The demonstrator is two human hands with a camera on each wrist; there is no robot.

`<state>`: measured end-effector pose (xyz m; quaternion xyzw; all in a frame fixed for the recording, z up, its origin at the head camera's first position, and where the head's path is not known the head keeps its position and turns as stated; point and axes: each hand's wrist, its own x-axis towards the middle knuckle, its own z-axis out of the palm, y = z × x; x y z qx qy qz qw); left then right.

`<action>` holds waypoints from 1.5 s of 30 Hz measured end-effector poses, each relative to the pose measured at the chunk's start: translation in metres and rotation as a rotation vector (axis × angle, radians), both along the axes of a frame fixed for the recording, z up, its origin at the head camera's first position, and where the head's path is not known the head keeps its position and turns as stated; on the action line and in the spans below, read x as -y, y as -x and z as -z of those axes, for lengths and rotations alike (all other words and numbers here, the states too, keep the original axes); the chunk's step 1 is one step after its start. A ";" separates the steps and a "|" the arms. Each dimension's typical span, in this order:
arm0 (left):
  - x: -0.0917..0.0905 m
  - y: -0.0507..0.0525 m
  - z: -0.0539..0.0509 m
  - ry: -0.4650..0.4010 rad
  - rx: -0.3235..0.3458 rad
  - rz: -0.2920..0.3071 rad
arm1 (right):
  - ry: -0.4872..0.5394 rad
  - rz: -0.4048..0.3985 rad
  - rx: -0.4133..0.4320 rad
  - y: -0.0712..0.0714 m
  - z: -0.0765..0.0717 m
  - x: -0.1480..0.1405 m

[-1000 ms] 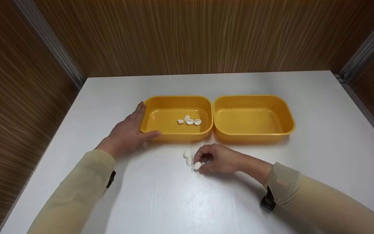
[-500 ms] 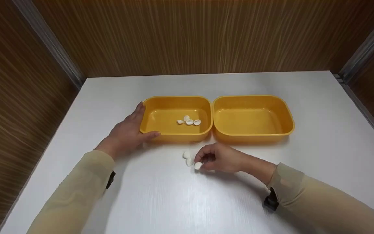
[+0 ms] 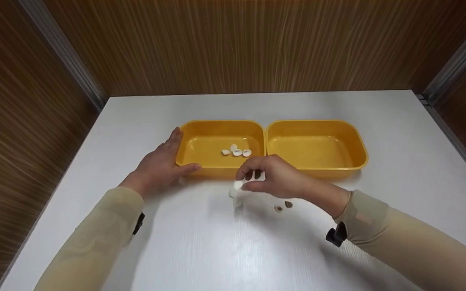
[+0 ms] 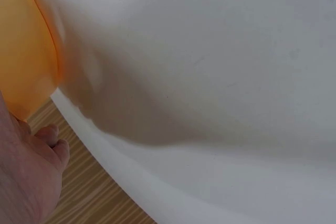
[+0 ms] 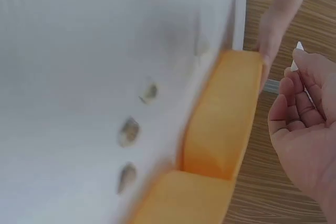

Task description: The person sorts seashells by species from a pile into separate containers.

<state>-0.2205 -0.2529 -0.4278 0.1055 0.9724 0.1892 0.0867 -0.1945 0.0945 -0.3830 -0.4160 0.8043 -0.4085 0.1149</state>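
Nearest me, two long tan fabric sleeves (image 3: 415, 238) reach in over a smooth white tabletop (image 3: 200, 250), with a small black device (image 3: 337, 234) at the right cuff. Two small brown-and-pale shell-like pieces (image 3: 289, 204) lie near the right wrist. Further in, I see small rounded matte white pieces (image 3: 237, 202) lying close together and blurred. Just at their far side, the right hand (image 3: 277, 178) pinches one small thin white piece (image 3: 238, 184) between thumb and forefinger; I can't tell whether it touches the others.

Beyond, the left hand (image 3: 158, 165) has its fingers straight against the left end of a rounded rectangular yellow plastic bin (image 3: 200, 155), thumb along the front rim. Four small white cupped pieces (image 3: 237, 152) sit inside it, right of centre. A matching rounded yellow plastic container (image 3: 312, 151) stands on its right, the rims touching. At the back, I have a brown wood-grain panel (image 3: 233, 48) rising behind the tabletop.
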 end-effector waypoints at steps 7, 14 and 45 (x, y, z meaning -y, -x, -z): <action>-0.002 0.001 0.000 0.000 -0.007 -0.008 | 0.003 0.062 -0.004 0.027 -0.024 0.008; -0.005 0.002 0.001 -0.001 -0.006 -0.017 | 0.003 0.118 -0.052 0.050 -0.027 0.017; -0.008 0.003 0.000 0.001 0.002 -0.008 | -0.025 0.306 0.113 0.087 0.028 0.032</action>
